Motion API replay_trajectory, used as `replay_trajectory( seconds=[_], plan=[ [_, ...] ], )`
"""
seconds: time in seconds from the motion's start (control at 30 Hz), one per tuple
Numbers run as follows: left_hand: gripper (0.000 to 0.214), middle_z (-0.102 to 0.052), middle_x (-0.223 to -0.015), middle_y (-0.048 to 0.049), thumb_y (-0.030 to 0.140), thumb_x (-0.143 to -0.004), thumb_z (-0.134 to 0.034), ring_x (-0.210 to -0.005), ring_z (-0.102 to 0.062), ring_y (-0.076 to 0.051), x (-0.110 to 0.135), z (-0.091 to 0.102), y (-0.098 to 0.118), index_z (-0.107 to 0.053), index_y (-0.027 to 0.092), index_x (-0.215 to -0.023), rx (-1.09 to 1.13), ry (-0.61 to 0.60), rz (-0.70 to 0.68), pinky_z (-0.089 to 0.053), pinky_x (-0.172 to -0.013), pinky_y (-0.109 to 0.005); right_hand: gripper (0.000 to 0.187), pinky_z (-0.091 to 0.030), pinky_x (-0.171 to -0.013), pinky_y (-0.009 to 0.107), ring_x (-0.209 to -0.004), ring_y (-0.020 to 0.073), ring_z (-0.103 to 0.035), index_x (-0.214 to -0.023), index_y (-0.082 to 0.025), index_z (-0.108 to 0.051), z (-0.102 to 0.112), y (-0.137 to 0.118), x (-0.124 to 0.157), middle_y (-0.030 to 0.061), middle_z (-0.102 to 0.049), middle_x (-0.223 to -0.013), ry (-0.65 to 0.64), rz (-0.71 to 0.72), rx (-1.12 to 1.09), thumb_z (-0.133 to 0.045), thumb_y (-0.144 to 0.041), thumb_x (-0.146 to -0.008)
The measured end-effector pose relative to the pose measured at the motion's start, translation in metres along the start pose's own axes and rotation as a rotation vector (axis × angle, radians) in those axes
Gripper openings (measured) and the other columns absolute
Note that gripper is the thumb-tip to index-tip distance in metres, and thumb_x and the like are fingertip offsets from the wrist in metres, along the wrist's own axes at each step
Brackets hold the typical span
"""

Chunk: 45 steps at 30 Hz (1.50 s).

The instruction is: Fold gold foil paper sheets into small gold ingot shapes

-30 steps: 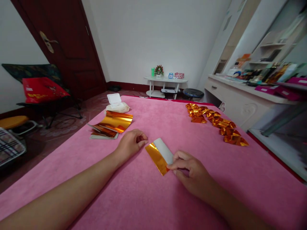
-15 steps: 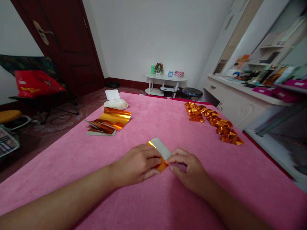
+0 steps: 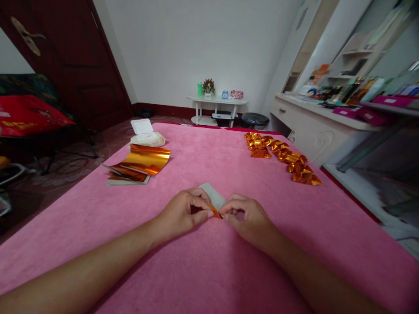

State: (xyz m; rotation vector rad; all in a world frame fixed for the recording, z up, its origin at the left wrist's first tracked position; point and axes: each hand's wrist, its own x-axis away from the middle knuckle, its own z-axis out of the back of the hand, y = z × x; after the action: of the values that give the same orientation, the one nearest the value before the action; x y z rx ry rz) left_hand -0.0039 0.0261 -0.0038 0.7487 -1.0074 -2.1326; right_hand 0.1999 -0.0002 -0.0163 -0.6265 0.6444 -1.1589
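A partly folded sheet of gold foil paper (image 3: pixel 213 196) lies on the pink-covered table (image 3: pixel 196 270), its grey backing facing up and a strip of gold along the near edge. My left hand (image 3: pixel 188 209) pinches that near edge between thumb and fingers. At the near right corner my right hand (image 3: pixel 247 218) pinches the paper too, its fingertips close to the left thumb. Fingers cover part of the fold. To the left rests a stack of loose gold foil sheets (image 3: pixel 149 159), the top one curling. Several folded gold foil pieces (image 3: pixel 288 157) stand in rows at the right.
Behind the foil stack sits a pack of wipes (image 3: pixel 149 138) with its lid raised. Beyond the table are a white side table (image 3: pixel 218 100) and a round stool (image 3: pixel 255 118). A cluttered white dresser (image 3: pixel 314 122) lines the right; a red bag (image 3: pixel 32 115) is at the left.
The near edge of the foil paper has been turned up further, so less gold shows. My left hand has gone from lying flat over it to pinching. The view has shifted slightly right.
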Motion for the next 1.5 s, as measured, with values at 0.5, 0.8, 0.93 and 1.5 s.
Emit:
replay_trajectory(
  seconds=[0.5,0.8,0.93,1.5],
  plan=[
    [0.010,-0.059,-0.079,-0.0018,0.014,-0.074,-0.056,-0.074,-0.053,-0.013,-0.001,-0.005,0.002,-0.057,0.016,-0.064,-0.190,0.040,0.051,-0.041,-0.067,-0.024,0.016,-0.037,-0.061,0.022,-0.067,0.0104,-0.051,-0.068,-0.020,-0.060,0.004,-0.006,0.002,-0.0025,-0.054,-0.072,0.003,0.039,0.024,-0.054,-0.005,-0.066],
    [0.013,-0.059,-0.080,-0.0019,0.015,-0.079,-0.055,-0.077,-0.054,-0.013,-0.001,-0.002,0.004,-0.061,0.017,-0.068,-0.169,0.018,0.037,-0.041,-0.069,-0.025,0.011,-0.035,-0.061,0.023,-0.069,0.0121,-0.049,-0.068,-0.021,-0.060,0.000,-0.006,0.004,-0.0017,-0.054,-0.072,0.031,0.053,0.086,-0.058,-0.010,-0.070],
    [0.014,-0.059,-0.080,-0.0024,0.014,-0.079,-0.054,-0.077,-0.054,-0.014,0.000,-0.003,0.003,-0.061,0.016,-0.068,-0.188,0.024,0.057,-0.041,-0.068,-0.025,0.012,-0.034,-0.062,0.024,-0.070,0.0127,-0.048,-0.067,-0.021,-0.060,0.000,-0.008,0.005,-0.0014,-0.053,-0.072,0.039,0.059,0.133,-0.058,-0.009,-0.070],
    [0.018,-0.056,-0.080,-0.0019,0.015,-0.076,-0.057,-0.070,-0.052,-0.011,-0.002,-0.010,0.000,-0.055,0.015,-0.058,-0.204,0.087,0.121,-0.040,-0.061,-0.023,0.009,-0.030,-0.060,0.025,-0.066,0.0128,-0.047,-0.062,-0.019,-0.056,-0.007,-0.023,0.003,0.0002,-0.056,-0.070,0.115,-0.025,0.323,-0.056,-0.011,-0.066]
  ],
)
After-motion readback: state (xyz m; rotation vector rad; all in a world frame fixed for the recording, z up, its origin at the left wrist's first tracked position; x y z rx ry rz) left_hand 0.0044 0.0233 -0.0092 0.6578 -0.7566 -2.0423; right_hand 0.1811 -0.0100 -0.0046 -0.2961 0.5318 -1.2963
